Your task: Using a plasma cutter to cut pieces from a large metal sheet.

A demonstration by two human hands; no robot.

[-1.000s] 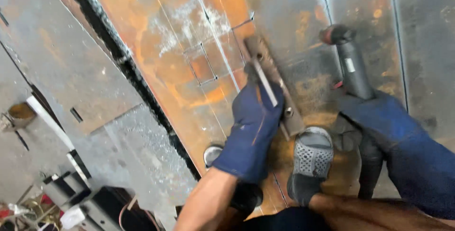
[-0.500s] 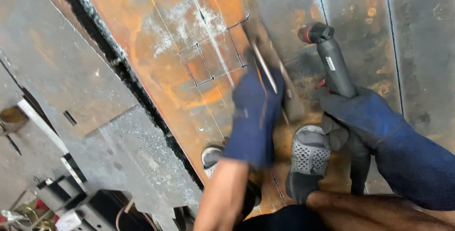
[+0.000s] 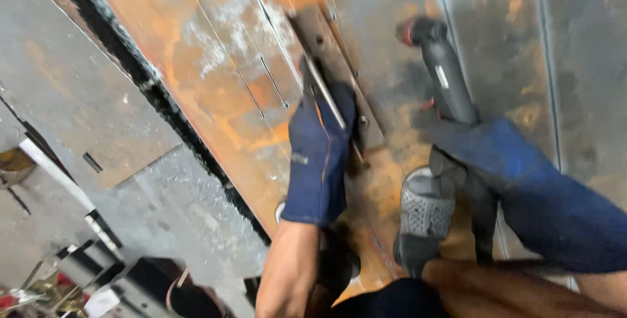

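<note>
Rusted steel plate (image 3: 215, 70), orange-brown with pale chalky scuffs and thin scribed lines, flat underfoot; grey, duller sheet (image 3: 78, 96) beside it across a dark gap. Narrow flat steel bar (image 3: 336, 76) lying on plate, long axis running from upper left to lower right, far end toward top of view.

Left hand (image 3: 320, 151), in dark navy fabric glove, pressed down on near end of flat bar, fingers curled over a thin bright metal rod (image 3: 325, 93) (ruler or scriber, cannot tell which) aligned with same axis. Grip closed around rod; forearm bare below cuff.

Right hand (image 3: 486, 151), in heavier blue glove with long cuff, wrapped shut on rear body of black angle grinder (image 3: 441, 73). Grinder body cylindrical, matte black, long axis near vertical in view, head with red trim pointing away toward top, resting near plate just right of flat bar. Motion blur over head; disc not discernible.

Grey perforated rubber clog (image 3: 424, 217) planted on plate between both hands. Containers: none discernible.
</note>
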